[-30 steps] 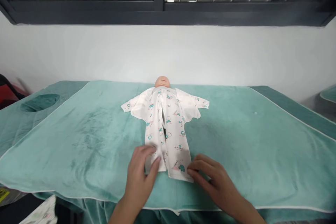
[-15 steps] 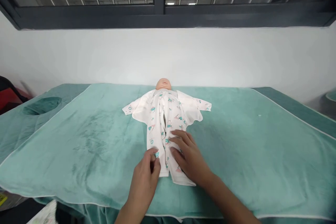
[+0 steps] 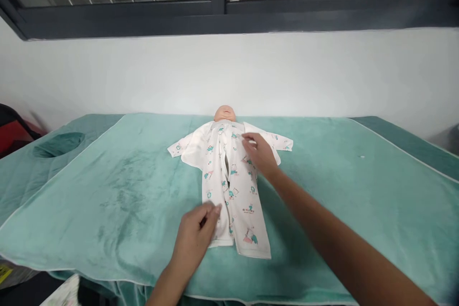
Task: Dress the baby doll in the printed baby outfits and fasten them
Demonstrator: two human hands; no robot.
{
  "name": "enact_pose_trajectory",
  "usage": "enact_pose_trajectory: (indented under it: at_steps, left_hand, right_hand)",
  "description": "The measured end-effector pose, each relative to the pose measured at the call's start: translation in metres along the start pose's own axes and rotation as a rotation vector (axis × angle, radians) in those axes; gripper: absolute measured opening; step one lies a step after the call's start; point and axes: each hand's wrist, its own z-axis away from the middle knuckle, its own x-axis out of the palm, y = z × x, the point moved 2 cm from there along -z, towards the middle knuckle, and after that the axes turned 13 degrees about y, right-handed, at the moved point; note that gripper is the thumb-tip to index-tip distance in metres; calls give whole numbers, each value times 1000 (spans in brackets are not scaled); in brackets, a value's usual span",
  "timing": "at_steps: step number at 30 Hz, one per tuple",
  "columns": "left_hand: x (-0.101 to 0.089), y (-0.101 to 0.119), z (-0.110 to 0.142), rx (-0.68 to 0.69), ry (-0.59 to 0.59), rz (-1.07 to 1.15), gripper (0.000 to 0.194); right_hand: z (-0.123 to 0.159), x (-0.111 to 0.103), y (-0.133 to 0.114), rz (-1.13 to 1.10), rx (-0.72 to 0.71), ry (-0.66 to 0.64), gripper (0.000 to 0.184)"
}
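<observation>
White baby pants [image 3: 247,205] with a green and pink animal print lie flat, waist away from me, with a narrow gap between the legs. Under their upper part is a white baby top [image 3: 191,146] with both printed sleeves spread out. A doll's head [image 3: 225,114] shows above the collar; any body is hidden by the clothes. My left hand [image 3: 197,234] pinches the outer edge of the left pant leg near its lower end. Over the upper right of the pants, my right hand [image 3: 261,153] hovers with fingers loosely bent and apart, holding nothing I can see.
A green plush cover [image 3: 125,201] spreads over the table, with a hollow [image 3: 59,145] at its left side. Behind stands a white wall [image 3: 143,71] below a dark window frame [image 3: 143,19]. A red and black item [image 3: 14,131] sits far left.
My right hand has lifted from the lower right pant leg and moved up toward the waist, uncovering the leg's print. My left hand stays at the left leg, almost unmoved.
</observation>
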Motion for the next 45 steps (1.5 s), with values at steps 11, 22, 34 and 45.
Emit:
enact_pose_trajectory:
  at_steps: [11,22,34,45]
  left_hand:
    - [18,11,-171,146,415,79,21]
    - [62,15,-253,192,198,126,27]
    - [56,5,-259,130,207,234,11]
    - [37,-14,-229,285,376,-123,20]
  right_hand:
    - [-113,44,18,43,-48,-332,26]
    - [-127,55,45,19,-126,-302,24]
    - [-94,61,14,-7,-163,-141,25]
    - [-66,40,16,-30,-230,-454,45]
